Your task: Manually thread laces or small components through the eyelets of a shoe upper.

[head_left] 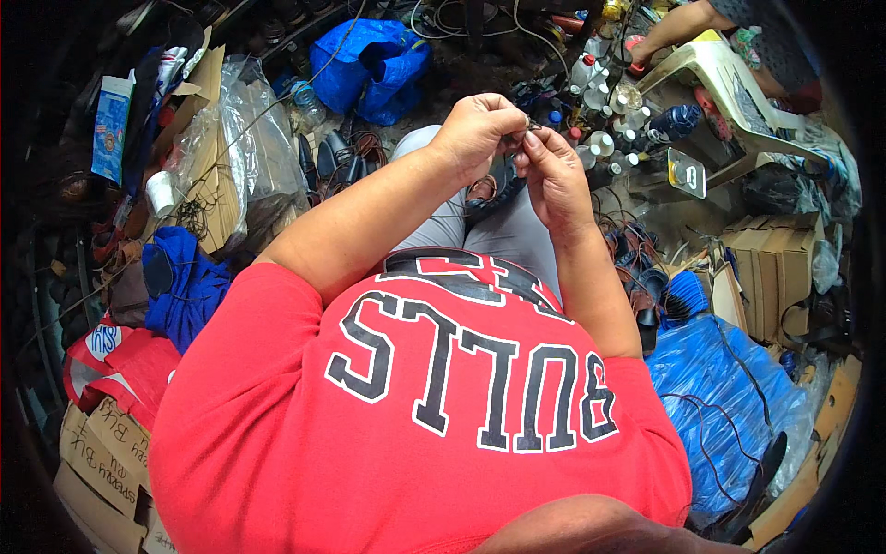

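My two hands meet above my lap, fingertips almost touching. My left hand (475,134) is closed in a pinch, thumb against the fingers. My right hand (557,175) also pinches, its thumb and forefinger pointing up toward the left one. A tiny dark piece (533,126) shows between the fingertips, too small to name. Below the hands, partly covered by them, a dark item with brown straps (484,191), perhaps a sandal or shoe, rests between my grey-trousered legs.
Bottles (591,78) crowd beyond my right hand, near a pale plastic chair (715,78) and another person's arm (678,37). Dark shoes (337,157) lie left of my knees. A blue bag (374,69) stands ahead; cardboard (771,277) and blue plastic (720,397) lie at right.
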A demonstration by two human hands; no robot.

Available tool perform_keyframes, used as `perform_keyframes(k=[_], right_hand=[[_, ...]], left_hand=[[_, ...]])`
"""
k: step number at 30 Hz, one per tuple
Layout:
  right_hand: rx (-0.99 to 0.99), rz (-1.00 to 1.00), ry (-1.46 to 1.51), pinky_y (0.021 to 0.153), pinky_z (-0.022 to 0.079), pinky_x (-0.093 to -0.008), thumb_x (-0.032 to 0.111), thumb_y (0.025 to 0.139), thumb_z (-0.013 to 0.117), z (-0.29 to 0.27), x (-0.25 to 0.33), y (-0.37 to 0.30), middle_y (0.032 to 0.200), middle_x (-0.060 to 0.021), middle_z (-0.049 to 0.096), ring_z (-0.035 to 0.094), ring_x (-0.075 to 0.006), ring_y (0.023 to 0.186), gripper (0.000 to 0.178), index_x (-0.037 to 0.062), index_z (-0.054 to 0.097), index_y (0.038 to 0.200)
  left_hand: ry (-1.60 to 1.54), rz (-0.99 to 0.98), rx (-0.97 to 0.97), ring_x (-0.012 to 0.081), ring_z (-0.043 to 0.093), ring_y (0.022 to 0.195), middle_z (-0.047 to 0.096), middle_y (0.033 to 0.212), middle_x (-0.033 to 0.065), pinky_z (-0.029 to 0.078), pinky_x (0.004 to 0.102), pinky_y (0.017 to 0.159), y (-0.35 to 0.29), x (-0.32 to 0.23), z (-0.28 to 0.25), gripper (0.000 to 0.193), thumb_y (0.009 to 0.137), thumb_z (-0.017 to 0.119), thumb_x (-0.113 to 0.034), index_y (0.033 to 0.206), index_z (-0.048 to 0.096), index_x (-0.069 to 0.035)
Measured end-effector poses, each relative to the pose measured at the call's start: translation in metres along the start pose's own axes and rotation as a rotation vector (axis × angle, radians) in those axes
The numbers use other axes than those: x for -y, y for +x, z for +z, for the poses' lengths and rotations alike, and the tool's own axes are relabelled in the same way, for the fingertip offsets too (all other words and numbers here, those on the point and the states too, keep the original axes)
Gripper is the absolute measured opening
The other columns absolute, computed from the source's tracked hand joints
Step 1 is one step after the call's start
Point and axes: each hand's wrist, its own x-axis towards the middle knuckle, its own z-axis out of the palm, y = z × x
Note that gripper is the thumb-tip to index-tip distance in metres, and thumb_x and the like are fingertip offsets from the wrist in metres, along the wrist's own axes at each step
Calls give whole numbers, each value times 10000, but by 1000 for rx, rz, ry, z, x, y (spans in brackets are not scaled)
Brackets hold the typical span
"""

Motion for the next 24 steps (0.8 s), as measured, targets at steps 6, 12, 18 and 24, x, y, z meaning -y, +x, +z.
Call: perform_keyframes(k=[6, 12, 18, 24], right_hand=[[14, -57, 88, 619, 411, -210, 74, 847, 533, 0, -8, 2, 801, -35, 583, 524, -105, 683, 88, 28, 566, 914], [-10, -62, 147, 639, 410, -219, 73, 850, 528, 1, -11, 4, 775, -41, 568, 513, -117, 683, 88, 25, 562, 915], [48, -77, 153, 656, 404, -225, 91, 857, 524, 0, -11, 8, 731, -25, 549, 503, -110, 685, 80, 28, 559, 890], [73, 48, 186, 622, 417, -208, 133, 849, 549, -8, 3, 7, 720, -26, 568, 512, -98, 639, 138, 19, 567, 925]], left_hand=[[-14, 35, 3, 173, 524, 522, 538, 640, 92, 448, 293, 457, -1, 3, 6, 104, 746, 582, -31, 682, 501, -21], [-7, 65, -43, 174, 505, 468, 537, 626, 101, 423, 293, 413, 1, 6, 8, 103, 744, 568, -26, 682, 487, -16], [-13, 69, -30, 175, 505, 475, 547, 644, 112, 424, 301, 420, 2, 4, 8, 83, 745, 561, -26, 692, 497, -15], [-187, 1, -97, 192, 581, 701, 572, 755, 102, 494, 315, 647, -4, -6, 9, 178, 782, 571, -105, 907, 582, 22]])
